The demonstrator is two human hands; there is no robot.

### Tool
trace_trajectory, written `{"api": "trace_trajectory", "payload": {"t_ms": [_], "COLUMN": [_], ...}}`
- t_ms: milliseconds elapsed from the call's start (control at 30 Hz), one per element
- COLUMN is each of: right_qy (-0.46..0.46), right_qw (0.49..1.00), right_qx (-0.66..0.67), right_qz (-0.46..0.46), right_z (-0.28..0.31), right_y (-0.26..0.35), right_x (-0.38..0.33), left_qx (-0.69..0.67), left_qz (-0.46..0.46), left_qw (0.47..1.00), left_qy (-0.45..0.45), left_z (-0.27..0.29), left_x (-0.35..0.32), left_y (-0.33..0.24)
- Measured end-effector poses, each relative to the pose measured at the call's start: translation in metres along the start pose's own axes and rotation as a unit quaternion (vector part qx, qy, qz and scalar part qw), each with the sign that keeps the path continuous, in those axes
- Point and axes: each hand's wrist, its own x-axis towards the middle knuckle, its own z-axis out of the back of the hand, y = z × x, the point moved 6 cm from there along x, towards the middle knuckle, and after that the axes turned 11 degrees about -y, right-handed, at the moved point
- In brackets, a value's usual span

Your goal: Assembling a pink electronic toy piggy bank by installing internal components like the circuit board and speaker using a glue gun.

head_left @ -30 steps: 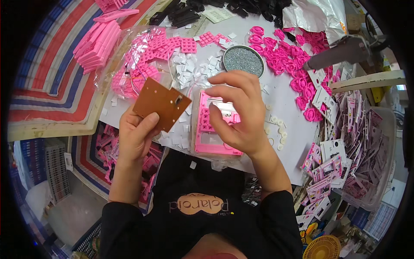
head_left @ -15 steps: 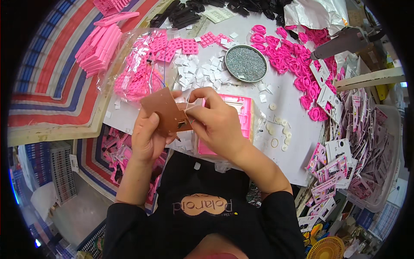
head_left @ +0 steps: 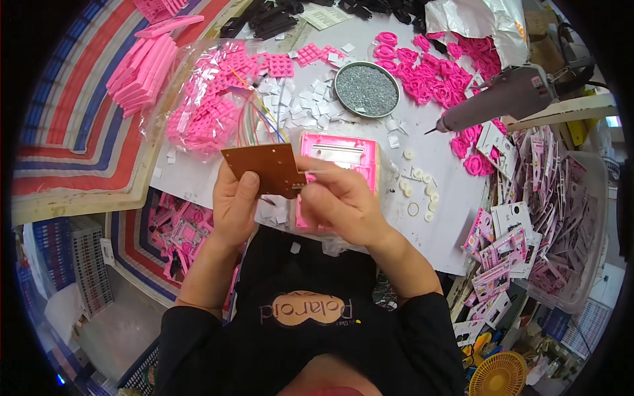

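My left hand (head_left: 236, 201) grips a brown circuit board (head_left: 264, 170) by its left side, thumb on the face towards me. Red, blue, yellow and white wires (head_left: 261, 119) rise behind the board. At its right edge, beside a row of solder pads, is my right hand (head_left: 347, 201), fingers bent together. A thin white wire (head_left: 322, 171) crosses its index finger and seems pinched there; the fingertips are partly hidden. Below the hands lies a pink plastic case (head_left: 337, 150) with metal strips, partly covered by my right hand.
A round tin of grey granules (head_left: 367, 90) stands beyond the case, among white paper squares (head_left: 310, 102). An electric screwdriver (head_left: 495, 105) hangs at right over pink rings (head_left: 429, 76). Bagged pink keypads (head_left: 205, 119) lie left; a clear bin of printed pieces (head_left: 581, 244) stands right.
The board has turned flatter and shifted slightly right, its wires now showing behind it. My right hand has moved right and down along its edge. The screwdriver has swung left.
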Motion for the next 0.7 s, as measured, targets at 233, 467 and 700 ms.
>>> {"api": "trace_trajectory", "payload": {"t_ms": [233, 467, 700], "right_qy": [-0.137, -0.058, 0.066], "right_qw": [0.983, 0.944, 0.852], "right_qx": [-0.115, -0.119, -0.504], "right_qz": [0.036, -0.302, 0.124], "right_z": [0.031, 0.062, 0.049], "right_y": [0.011, -0.016, 0.043], "right_x": [-0.035, -0.144, -0.098], "left_qx": [0.098, 0.198, 0.273], "left_qz": [0.026, 0.087, 0.081], "left_qw": [0.994, 0.967, 0.875], "left_qy": [0.037, 0.138, 0.392], "left_z": [-0.016, -0.014, -0.059], "left_x": [-0.009, -0.033, -0.056], "left_y": [-0.013, -0.001, 0.001]}}
